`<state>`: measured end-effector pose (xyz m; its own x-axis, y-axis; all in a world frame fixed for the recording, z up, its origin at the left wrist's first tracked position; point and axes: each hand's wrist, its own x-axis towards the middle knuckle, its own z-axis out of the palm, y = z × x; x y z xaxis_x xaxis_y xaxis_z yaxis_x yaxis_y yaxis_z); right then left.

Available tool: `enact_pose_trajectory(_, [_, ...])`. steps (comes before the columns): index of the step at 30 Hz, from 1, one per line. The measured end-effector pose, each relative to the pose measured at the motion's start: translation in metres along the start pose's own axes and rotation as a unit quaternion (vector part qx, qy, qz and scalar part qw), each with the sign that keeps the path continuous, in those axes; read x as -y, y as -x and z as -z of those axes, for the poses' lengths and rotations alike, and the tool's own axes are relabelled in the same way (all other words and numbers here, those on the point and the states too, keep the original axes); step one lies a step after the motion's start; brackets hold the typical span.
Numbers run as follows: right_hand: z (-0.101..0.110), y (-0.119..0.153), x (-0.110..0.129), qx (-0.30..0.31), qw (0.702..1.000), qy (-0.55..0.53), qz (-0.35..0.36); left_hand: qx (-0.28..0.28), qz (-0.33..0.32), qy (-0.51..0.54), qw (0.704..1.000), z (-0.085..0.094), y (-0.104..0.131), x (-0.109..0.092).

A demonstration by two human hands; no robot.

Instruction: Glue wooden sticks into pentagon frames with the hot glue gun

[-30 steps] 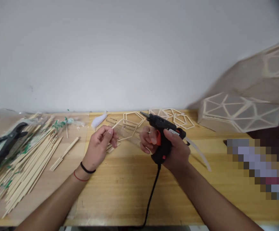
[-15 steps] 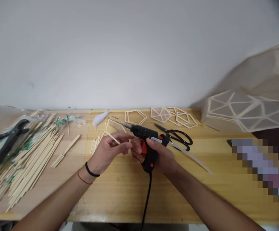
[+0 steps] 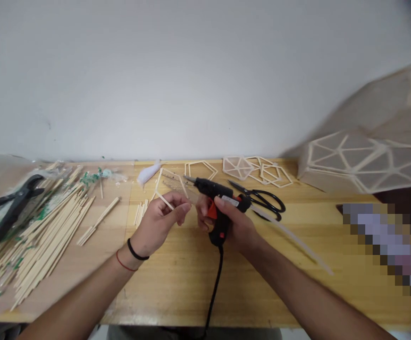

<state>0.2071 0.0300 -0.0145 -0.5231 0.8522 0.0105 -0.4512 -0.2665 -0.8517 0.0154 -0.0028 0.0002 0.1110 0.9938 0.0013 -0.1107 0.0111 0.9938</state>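
Observation:
My left hand (image 3: 164, 219) is closed in a pinch on a pale wooden stick (image 3: 165, 200). This stick seems to belong to an angular stick frame (image 3: 159, 179) just beyond my fingers, though the hand hides where they meet. In my right hand (image 3: 235, 222) is a black hot glue gun (image 3: 214, 188) with a red trigger, gripped by its handle. Its nozzle points left, above and beyond my left fingertips. From the gun's back a long translucent glue stick (image 3: 293, 238) sticks out to the right, and a black cord hangs down from the handle.
Black-handled scissors (image 3: 267, 200) lie behind the gun. Stick pentagons (image 3: 201, 171) and a covered panel (image 3: 238, 168) lie along the wall. Short cut sticks (image 3: 141, 212) sit left of my hand. Many sticks (image 3: 54, 241) and black cutters (image 3: 12, 208) fill the left; a paper-covered stick structure (image 3: 364, 163) stands right.
The glue gun has tilted slightly, its nozzle rising and the glue stick's tail swinging right and down. My left fingers have drawn back a little from the gun, widening the gap between the hands.

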Motion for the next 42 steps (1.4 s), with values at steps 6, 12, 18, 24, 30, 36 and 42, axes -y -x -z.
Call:
enact_pose_trajectory(6, [0.009,-0.008,0.029,-0.113,0.988,-0.061,0.083,-0.021,-0.007,0.139,0.990,0.001,-0.003,0.001])
enact_pose_trajectory(12, [0.012,-0.006,0.039,-0.064,0.991,-0.085,0.075,-0.057,-0.015,0.058,0.997,0.004,-0.005,-0.001])
enact_pose_trajectory(18, [-0.001,0.003,0.027,0.063,0.992,-0.111,0.008,-0.063,-0.008,-0.052,0.997,-0.002,-0.003,0.000])
enact_pose_trajectory(24, [-0.009,0.008,0.011,0.146,0.981,-0.123,-0.028,-0.024,-0.029,-0.039,0.999,-0.004,-0.004,0.006])
enact_pose_trajectory(30, [-0.011,0.007,0.010,0.130,0.988,-0.082,-0.021,0.001,-0.019,-0.022,1.000,0.000,-0.006,0.007])
enact_pose_trajectory(36, [-0.007,0.008,0.009,0.121,0.992,-0.026,0.013,0.022,-0.008,-0.042,0.999,-0.001,-0.005,0.006])
enact_pose_trajectory(42, [-0.009,0.008,0.011,0.132,0.991,-0.016,0.014,0.036,-0.009,-0.047,0.998,-0.001,-0.005,0.003])
